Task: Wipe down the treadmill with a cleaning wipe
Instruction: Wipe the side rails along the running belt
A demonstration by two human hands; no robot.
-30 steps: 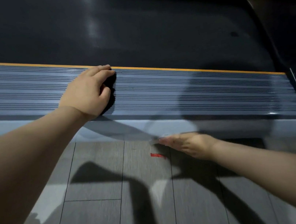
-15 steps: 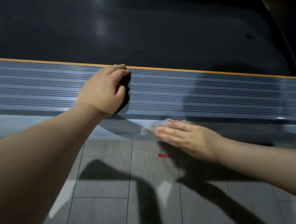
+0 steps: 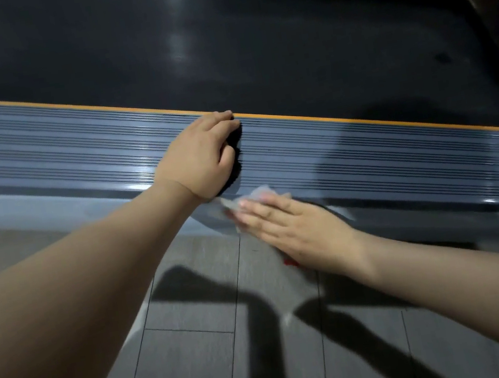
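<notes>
1. Pressing flat, the right hand (image 3: 299,230) held the cleaning wipe (image 3: 255,196) against the treadmill (image 3: 365,152) near side edge, fingers (image 3: 264,211) extended open over it.
2. The left hand (image 3: 204,156) rested curled on the ribbed side rail (image 3: 58,152), gripping nothing visible.
3. Grey plank floor (image 3: 202,357) lay nearer, crossed by arm shadows.

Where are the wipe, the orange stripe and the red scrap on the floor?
wipe (image 3: 258,194): head view, crumpled edge past the fingertips.
orange stripe (image 3: 361,122): head view, mid-length of the strip.
red scrap (image 3: 291,263): head view, visible tip.
</notes>
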